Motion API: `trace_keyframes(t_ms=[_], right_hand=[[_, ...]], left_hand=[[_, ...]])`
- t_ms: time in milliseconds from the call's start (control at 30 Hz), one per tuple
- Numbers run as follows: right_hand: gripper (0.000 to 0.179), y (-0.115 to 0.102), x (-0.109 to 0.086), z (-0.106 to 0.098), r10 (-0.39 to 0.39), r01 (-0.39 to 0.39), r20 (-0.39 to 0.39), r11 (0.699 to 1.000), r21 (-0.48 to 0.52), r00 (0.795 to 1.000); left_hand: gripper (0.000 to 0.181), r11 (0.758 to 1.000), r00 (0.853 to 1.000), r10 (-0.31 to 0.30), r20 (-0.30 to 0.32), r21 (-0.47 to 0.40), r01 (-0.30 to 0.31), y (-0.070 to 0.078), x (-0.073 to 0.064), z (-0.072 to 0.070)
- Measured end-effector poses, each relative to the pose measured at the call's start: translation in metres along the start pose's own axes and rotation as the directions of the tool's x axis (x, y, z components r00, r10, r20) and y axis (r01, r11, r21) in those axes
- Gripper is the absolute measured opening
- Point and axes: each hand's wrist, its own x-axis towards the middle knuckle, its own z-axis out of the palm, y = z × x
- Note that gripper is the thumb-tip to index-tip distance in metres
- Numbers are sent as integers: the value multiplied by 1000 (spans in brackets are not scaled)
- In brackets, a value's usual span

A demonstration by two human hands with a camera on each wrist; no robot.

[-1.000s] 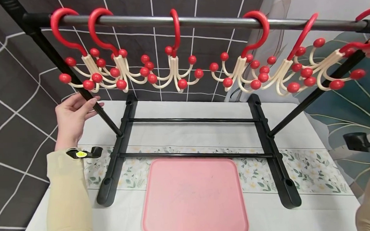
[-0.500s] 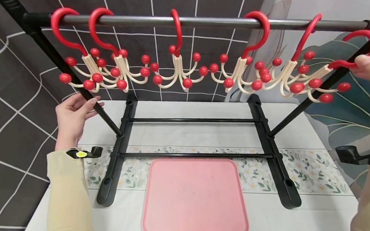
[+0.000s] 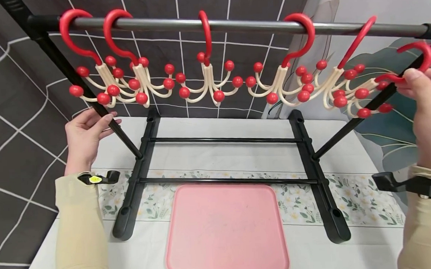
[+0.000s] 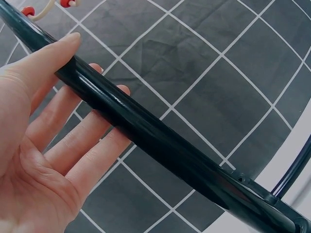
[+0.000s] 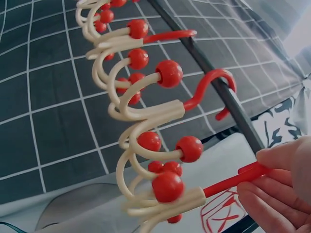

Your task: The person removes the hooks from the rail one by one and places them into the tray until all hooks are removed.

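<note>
My left hand [image 3: 83, 136] holds the left slanted post [image 3: 123, 135] of a black garment rack. In the left wrist view the thumb lies over the post [image 4: 160, 136] and the fingers reach behind it. At the far right my right hand [image 3: 425, 113] pinches the red hook [image 3: 428, 56] of a small octopus-like hanger, with cream prongs [image 3: 367, 89] tipped by red balls. This hook sits below the rail [image 3: 247, 26], apart from it, and its prongs overlap the neighbouring hanger [image 3: 330, 81] in view. Thumb and fingers clasp the hook [image 5: 231, 183] in the right wrist view.
Several like hangers hang along the rail, among them a middle one [image 3: 208, 80]. The rack's black feet [image 3: 133, 194] stand on a white cloth [image 3: 223, 154] with a floral band. A pink tray [image 3: 225, 230] lies in front. Dark gridded cloth [image 3: 18, 159] covers the back and left.
My right hand has brought the last hanger off the rail's right end, then down and leftward. The neighbouring hangers have swayed slightly. My left hand has stayed on the post.
</note>
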Motion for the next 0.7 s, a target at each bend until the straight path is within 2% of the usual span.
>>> trace_keyframes(t_ms=[100,233,400,500,700], right_hand=[[29,0,-1,2,36,-36,3,999,16,999],[31,7,-4,5,35,-35,53,999,6,998],[22,23,-11,13,-52,58,110,997,-59,993],[20,34,-16,18,-73,87,138,992,-97,988],[24,58,-28,27,1,25,248,994,-102,969]], left_hand=[[38,1000,1000,-1,-2,0,1,0,0,0],[38,1000,1000,-5,-4,12,5,-1,0,-1],[37,1000,1000,0,-3,11,0,-1,0,0],[37,1000,1000,3,-3,13,-3,-2,1,0],[37,1000,1000,8,-5,8,-8,-2,2,0]])
